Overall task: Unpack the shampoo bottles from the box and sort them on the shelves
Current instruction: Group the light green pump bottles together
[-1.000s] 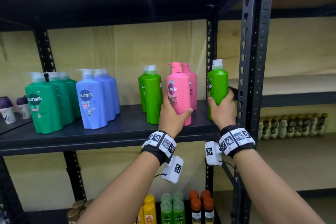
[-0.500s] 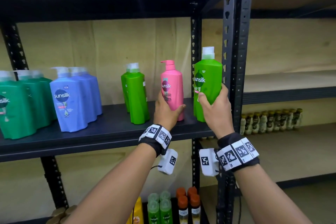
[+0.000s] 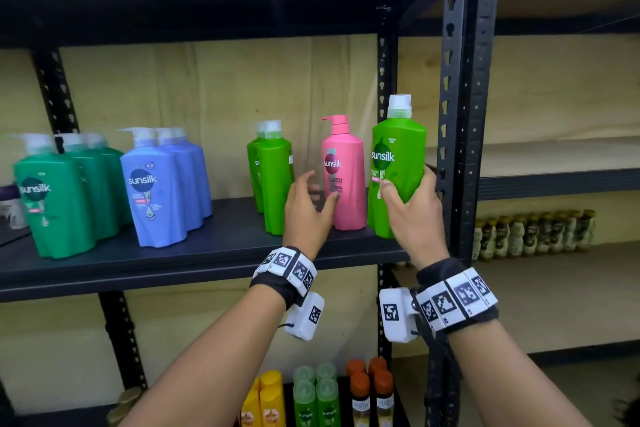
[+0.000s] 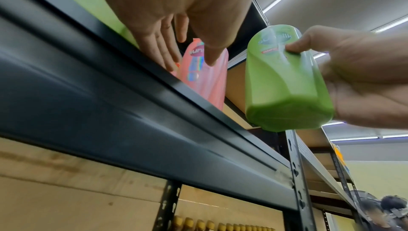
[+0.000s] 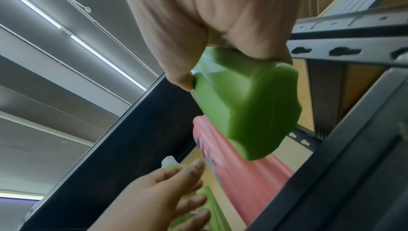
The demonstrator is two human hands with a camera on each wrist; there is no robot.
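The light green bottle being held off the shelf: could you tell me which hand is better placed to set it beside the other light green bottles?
Right, probably. The right hand already grips the light green bottle; the left hand is open and holds nothing, between the pink bottle and the light green pair.

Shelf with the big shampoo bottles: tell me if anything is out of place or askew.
Only the light green bottle gripped by the right hand stands out: it is off the shelf, right of the pink bottle, apart from the other light green bottles. Nothing looks spilled or damaged.
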